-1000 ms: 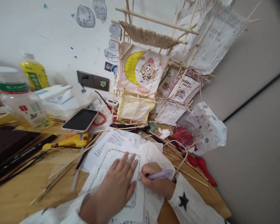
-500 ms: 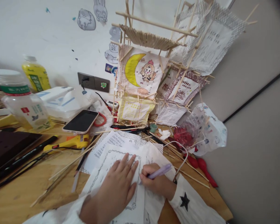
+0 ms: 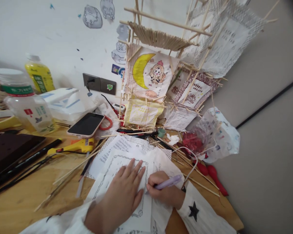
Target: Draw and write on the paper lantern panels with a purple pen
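My left hand (image 3: 123, 191) lies flat with fingers spread on a white sheet of paper (image 3: 107, 177) that has a drawn wavy border. In my right hand (image 3: 163, 190) is a light purple pen (image 3: 169, 182), its tip at the right side of that border. More papers lie beneath and beside the sheet: one with handwritten lines (image 3: 120, 144) and a crumpled white one (image 3: 167, 161) under my right hand. My left palm covers much of the sheet's middle.
Behind the papers stands a wooden stick frame (image 3: 161, 37) hung with drawings. On the left are a phone (image 3: 86, 124), a yellow glue gun (image 3: 73, 147), a clear bottle (image 3: 26, 107) and a dark flat case (image 3: 12, 151). Thin sticks (image 3: 75, 169) and a plastic bag (image 3: 224, 136) flank the papers.
The camera view has shifted slightly, so the background sits a little further right. Both hands stay in nearly the same place on the paper, and the pen remains at the border.
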Demonstrator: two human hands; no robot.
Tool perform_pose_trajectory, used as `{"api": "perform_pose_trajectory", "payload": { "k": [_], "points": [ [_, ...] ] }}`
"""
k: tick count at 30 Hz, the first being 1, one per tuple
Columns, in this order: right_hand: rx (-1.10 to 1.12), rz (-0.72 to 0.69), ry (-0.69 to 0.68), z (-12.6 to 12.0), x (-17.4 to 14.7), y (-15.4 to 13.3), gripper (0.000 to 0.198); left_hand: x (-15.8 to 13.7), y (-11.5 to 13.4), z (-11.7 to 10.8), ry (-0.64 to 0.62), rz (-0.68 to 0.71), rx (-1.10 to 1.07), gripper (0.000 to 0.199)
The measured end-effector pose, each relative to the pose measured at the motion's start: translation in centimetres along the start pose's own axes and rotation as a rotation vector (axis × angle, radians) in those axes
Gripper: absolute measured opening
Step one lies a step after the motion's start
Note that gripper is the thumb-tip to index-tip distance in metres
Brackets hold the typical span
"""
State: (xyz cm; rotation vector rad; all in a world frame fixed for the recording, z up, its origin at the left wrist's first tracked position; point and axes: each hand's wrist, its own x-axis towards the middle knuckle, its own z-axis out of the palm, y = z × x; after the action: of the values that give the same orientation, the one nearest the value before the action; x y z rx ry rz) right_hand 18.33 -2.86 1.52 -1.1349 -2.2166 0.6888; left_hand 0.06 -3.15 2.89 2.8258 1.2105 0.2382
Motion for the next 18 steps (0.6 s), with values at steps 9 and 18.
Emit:
{"api": "perform_pose_trajectory", "payload": {
  "k": [9,18],
  "points": [
    [0.058,0.019,0.003,-0.11,0.15,-0.35,0.028,0.12,-0.11,0.31,0.003,0.000,0.015,0.053],
    [0.178,0.047,0.008,-0.21,0.11,-0.38,0.028,-0.07,-0.05,0.50,-0.008,0.004,0.011,0.053]
  ]
}}
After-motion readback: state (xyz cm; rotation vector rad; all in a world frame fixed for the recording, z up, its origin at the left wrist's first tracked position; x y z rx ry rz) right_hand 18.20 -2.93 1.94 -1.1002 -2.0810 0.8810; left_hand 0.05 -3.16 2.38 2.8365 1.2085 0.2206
